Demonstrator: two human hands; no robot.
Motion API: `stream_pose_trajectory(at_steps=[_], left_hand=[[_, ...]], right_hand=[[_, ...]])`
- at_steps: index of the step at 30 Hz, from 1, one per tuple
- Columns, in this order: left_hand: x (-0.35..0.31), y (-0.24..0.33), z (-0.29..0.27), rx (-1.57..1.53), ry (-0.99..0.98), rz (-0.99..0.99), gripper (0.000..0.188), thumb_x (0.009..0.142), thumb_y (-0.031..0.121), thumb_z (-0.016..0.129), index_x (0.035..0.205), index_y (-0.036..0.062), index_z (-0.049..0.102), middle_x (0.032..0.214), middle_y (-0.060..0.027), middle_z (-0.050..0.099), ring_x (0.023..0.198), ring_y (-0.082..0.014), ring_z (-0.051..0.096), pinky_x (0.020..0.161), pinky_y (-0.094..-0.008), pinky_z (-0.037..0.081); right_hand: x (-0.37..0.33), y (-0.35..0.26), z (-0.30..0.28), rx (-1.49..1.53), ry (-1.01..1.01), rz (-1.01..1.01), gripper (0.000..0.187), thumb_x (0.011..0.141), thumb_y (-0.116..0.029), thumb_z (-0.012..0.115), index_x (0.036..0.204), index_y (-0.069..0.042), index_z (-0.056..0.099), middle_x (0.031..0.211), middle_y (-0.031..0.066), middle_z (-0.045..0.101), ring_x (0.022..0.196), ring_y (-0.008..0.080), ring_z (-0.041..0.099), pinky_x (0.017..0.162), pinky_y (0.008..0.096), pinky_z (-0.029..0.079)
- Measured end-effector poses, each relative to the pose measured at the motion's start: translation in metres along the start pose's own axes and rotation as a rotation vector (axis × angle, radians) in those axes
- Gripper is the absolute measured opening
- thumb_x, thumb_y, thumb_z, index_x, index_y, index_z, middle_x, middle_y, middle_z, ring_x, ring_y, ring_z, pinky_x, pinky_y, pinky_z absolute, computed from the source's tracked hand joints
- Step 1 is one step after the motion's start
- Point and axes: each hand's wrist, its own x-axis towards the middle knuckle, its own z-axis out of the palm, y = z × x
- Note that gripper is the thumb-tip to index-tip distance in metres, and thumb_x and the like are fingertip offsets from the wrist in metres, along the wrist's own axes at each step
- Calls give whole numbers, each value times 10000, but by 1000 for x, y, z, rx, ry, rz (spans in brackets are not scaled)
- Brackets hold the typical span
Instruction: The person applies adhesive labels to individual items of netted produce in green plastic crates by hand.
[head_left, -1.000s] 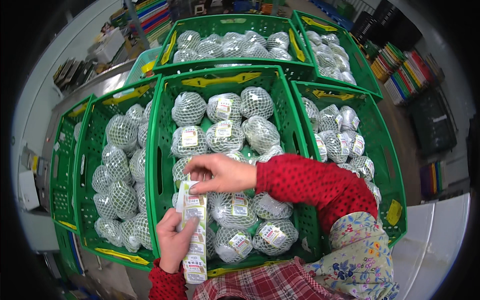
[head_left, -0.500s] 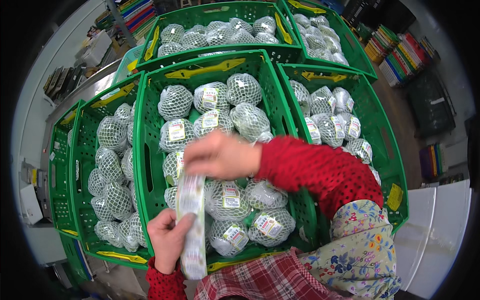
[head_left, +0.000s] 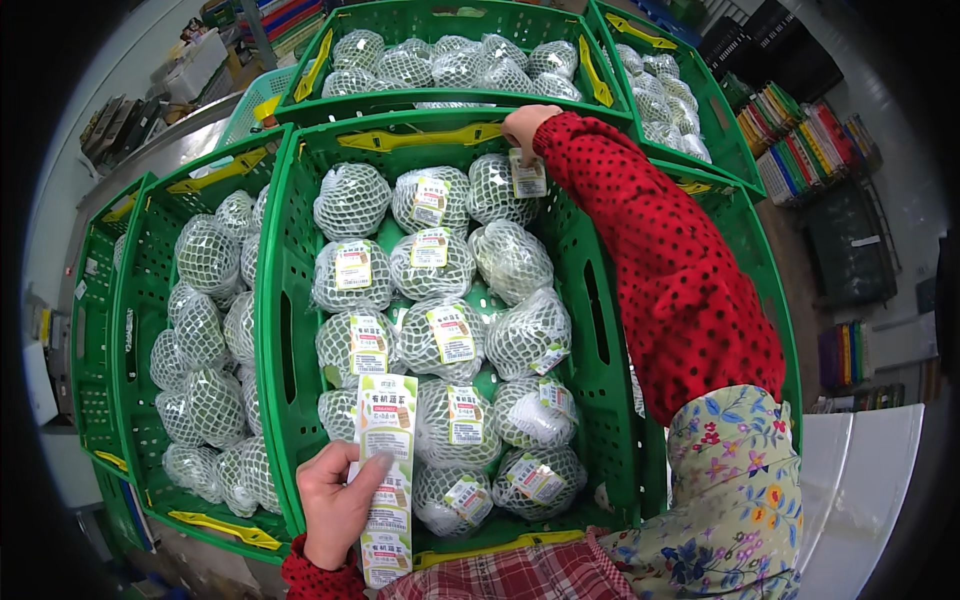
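The green crate [head_left: 300, 230] stands in the middle, its yellow handle across the far end, with rows of packs inside. The right arm [head_left: 655, 240], in a red sleeve with black dots, stretches along the crate's right side to its far right corner. There the right hand [head_left: 527, 128] bends down over the rim, fingers pointing into the crate. The left hand [head_left: 335, 500] is at the near left, palm partly turned up, clamped on a strip [head_left: 390, 505] with its thumb lying across the front. The strip hangs nearly straight, a column of white and green labels with red bands and small print, its far end over the left row. The far right pack [head_left: 494, 192] is round, wrapped in white netting over something green. At its right side, the right fingertips touch a small pale label [head_left: 529, 180]; whether they pinch it or press it down, I cannot tell.
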Motion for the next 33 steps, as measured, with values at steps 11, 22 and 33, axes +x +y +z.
stream_pose_trajectory(at_steps=[11, 22, 33], left_hand=[[5, 10, -7, 144, -9, 124, 66, 786, -42, 710, 840, -43, 673, 857, -61, 619, 765, -104, 574, 681, -249, 451], [1, 14, -10, 178, -4, 232, 42, 813, -31, 680, 855, -27, 675, 828, -24, 591, 746, -93, 540, 651, -235, 419], [1, 36, 14, 89, -87, 171, 93, 835, -2, 708, 923, -27, 689, 877, -38, 675, 733, -78, 598, 643, -233, 476]], right_hand=[[-27, -40, 34, 32, 183, 111, 211, 708, -65, 699, 916, -33, 716, 953, 199, 698, 909, 373, 685, 768, 455, 573], [-187, -196, -26, 1537, 38, -611, 475, 781, -308, 784, 1110, -3, 626, 905, 139, 668, 844, 169, 659, 742, 325, 537], [-245, -234, -23, 1316, 524, -671, 196, 765, -138, 745, 930, -48, 692, 743, 145, 673, 655, 268, 674, 606, 355, 518]])
